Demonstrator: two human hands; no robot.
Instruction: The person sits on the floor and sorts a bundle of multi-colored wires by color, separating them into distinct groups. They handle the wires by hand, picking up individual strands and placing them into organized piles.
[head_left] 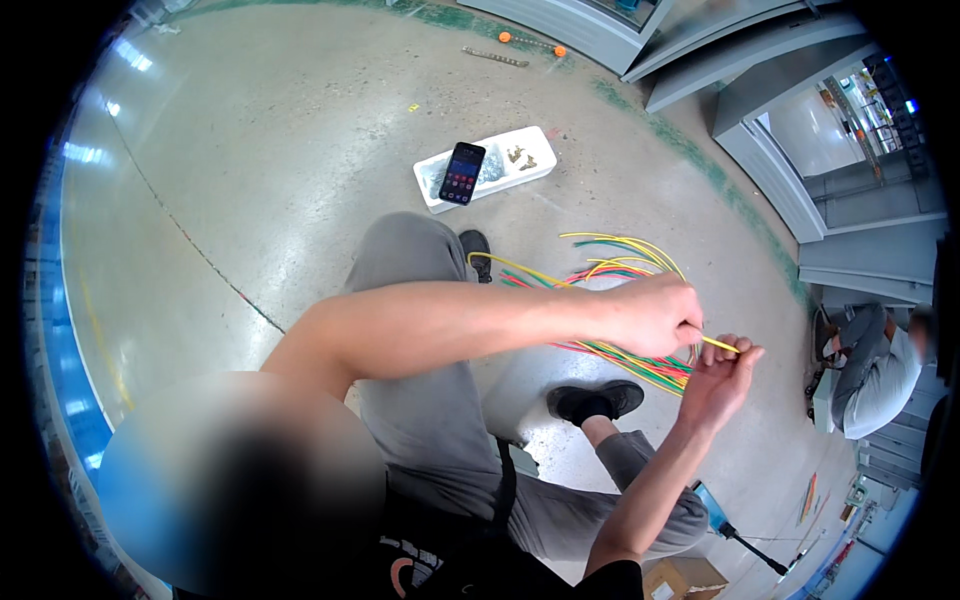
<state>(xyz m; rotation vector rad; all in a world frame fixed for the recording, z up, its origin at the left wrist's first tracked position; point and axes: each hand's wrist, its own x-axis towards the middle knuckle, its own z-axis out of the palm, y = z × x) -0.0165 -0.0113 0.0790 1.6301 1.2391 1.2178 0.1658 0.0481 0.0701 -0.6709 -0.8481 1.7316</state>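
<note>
My left hand [652,314] is closed in a fist round a thin yellow wire. A short length of the yellow wire [718,344] shows between my hands. My right hand [717,384] pinches the same wire near its end with thumb and fingers. Below and around my left hand, a loose bundle of yellow, green and red wires [630,354] lies on the floor. One yellow wire curves out to the left past my left forearm, which hides part of the bundle.
Ahead stands a white tray [540,150] with small metal parts and a dark phone [462,173] resting on it. Grey metal cabinets [765,170] line the right side. Another person [880,370] crouches at far right. A cardboard box [685,578] sits at lower right.
</note>
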